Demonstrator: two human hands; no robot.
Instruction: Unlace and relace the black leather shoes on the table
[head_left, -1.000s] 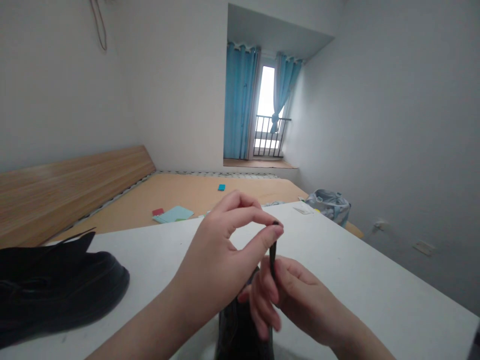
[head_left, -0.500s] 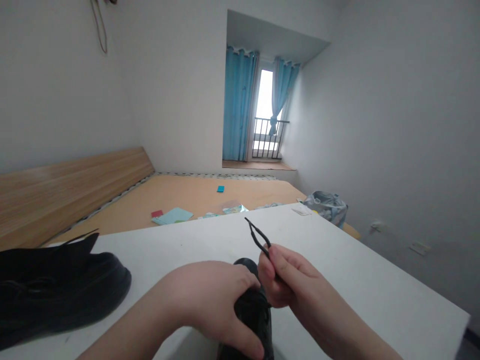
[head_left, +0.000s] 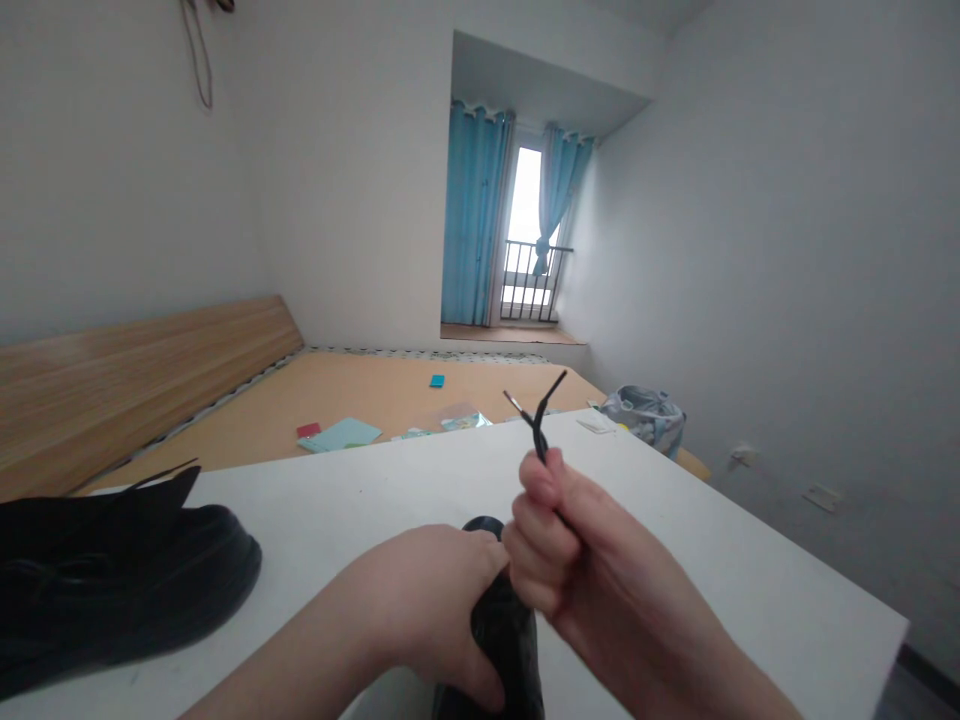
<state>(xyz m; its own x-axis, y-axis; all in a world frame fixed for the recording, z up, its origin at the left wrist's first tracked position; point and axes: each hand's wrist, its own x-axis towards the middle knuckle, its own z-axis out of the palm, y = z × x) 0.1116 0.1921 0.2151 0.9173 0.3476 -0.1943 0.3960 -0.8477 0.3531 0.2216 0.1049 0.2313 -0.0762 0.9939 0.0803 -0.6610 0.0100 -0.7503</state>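
Tabletop: we saw the white tabletop (head_left: 675, 560) carrying both shoes, one at the left edge of the view and one directly in front of us.
Side shoe: the black side shoe (head_left: 157, 590) lay to our left, its long axis crosswise and its rounded end pointing right, well apart from both hands.
Mid shoe: the black mid shoe (head_left: 510, 650) sat between and below our hands, its long axis running away from us; with so much covered, we could not tell toe from heel.
Left grip: our left grip (head_left: 435, 595) arched over the mid shoe from the left, thumb on the near part and fingers toward the far end, spread wide but holding it.
Right grip: our right grip (head_left: 562, 520) was a closed fist just right of the shoe and above it, thumb pressed to forefinger around the laces.
Laces: the laces (head_left: 538, 437) rose from the top of that fist, nearly upright, so the right was the nearer hand; the left lay lower and to their left.
Tips: the two tips (head_left: 556, 382) forked into a Y, apart from each other and touching neither hand.
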